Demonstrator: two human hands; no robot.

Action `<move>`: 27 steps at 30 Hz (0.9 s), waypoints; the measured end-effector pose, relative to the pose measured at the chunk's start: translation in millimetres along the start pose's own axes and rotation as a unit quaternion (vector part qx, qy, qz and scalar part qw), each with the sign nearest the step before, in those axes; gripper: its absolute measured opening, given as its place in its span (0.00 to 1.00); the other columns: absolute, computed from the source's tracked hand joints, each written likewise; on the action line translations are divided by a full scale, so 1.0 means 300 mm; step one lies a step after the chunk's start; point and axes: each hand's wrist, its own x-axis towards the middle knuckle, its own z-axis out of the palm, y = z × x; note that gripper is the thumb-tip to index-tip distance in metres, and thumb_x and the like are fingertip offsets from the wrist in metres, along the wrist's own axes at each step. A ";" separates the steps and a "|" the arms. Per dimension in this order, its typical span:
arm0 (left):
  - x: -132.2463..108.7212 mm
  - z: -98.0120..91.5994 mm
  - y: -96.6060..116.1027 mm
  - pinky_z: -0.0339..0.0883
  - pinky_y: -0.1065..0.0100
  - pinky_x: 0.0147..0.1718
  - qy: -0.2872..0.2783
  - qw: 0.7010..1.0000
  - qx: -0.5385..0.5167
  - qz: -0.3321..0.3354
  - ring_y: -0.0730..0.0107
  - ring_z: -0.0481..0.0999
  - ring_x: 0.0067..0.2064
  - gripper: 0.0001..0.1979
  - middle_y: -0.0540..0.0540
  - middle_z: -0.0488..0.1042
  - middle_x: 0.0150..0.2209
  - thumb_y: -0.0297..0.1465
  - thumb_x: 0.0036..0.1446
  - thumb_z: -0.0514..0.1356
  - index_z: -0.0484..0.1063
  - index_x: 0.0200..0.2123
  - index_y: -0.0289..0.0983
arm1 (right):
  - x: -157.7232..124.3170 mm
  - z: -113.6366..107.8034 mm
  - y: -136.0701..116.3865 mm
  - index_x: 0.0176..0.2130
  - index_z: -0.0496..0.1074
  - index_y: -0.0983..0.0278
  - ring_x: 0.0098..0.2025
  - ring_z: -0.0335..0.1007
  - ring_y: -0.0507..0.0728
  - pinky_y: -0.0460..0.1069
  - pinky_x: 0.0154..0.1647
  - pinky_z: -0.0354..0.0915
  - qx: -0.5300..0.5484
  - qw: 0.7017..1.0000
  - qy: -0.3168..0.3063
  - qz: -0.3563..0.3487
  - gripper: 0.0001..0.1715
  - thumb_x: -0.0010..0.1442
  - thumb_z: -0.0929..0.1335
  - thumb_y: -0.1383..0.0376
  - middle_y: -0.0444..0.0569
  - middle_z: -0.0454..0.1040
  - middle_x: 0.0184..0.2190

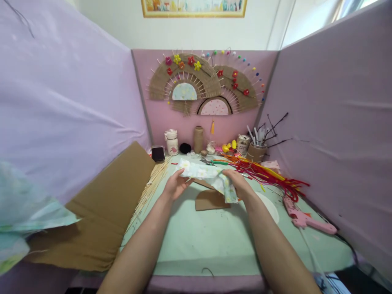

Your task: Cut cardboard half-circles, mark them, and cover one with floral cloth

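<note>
Between my two hands a strip of pale blue floral fabric (200, 171) is held up above the table. My left hand (177, 184) grips its left end, thumb on top and fingers beneath. My right hand (238, 183) is closed on the other end, where part of the cloth folds over and hangs down. Below the fabric lies a rounded piece of brown cardboard (210, 201), partly covered by the hanging end. Another cardboard edge (203, 184) shows behind it, mostly hidden by the cloth.
Green-handled pliers (219, 162) and red and yellow pipe cleaners (260, 171) lie behind my hands. A pink glue gun (309, 218) rests at right, beside a white disc (269, 206). Thin sticks (150, 188) and a large cardboard sheet (107, 200) are at left. Decorated fans (185, 77) hang behind.
</note>
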 end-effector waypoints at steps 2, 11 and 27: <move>0.007 -0.003 0.008 0.72 0.65 0.44 0.020 1.000 0.002 0.015 0.70 0.78 0.35 0.06 0.46 0.80 0.35 0.27 0.55 0.59 0.74 0.37 0.34 | 0.011 -0.012 0.021 0.29 0.68 0.62 0.28 0.67 0.56 0.48 0.29 0.63 -0.039 0.998 0.025 -0.030 0.13 0.48 0.69 0.55 0.43 0.70 0.24; 0.000 0.021 -0.028 0.66 0.67 0.50 0.002 0.996 0.061 0.068 0.67 0.78 0.42 0.21 0.46 0.81 0.36 0.13 0.32 0.62 0.77 0.34 0.33 | -0.012 0.029 0.071 0.50 0.65 0.64 0.53 0.64 0.65 0.60 0.53 0.62 -0.262 0.892 0.073 -0.362 0.28 0.53 0.71 0.54 0.58 0.68 0.50; 0.002 0.031 -0.065 0.65 0.71 0.32 0.043 0.989 0.116 0.084 0.74 0.73 0.30 0.17 0.49 0.76 0.29 0.30 0.39 0.72 0.75 0.34 0.35 | -0.048 0.100 0.066 0.37 0.66 0.61 0.33 0.66 0.56 0.49 0.35 0.61 -0.181 0.933 0.049 -0.308 0.09 0.64 0.60 0.61 0.45 0.70 0.30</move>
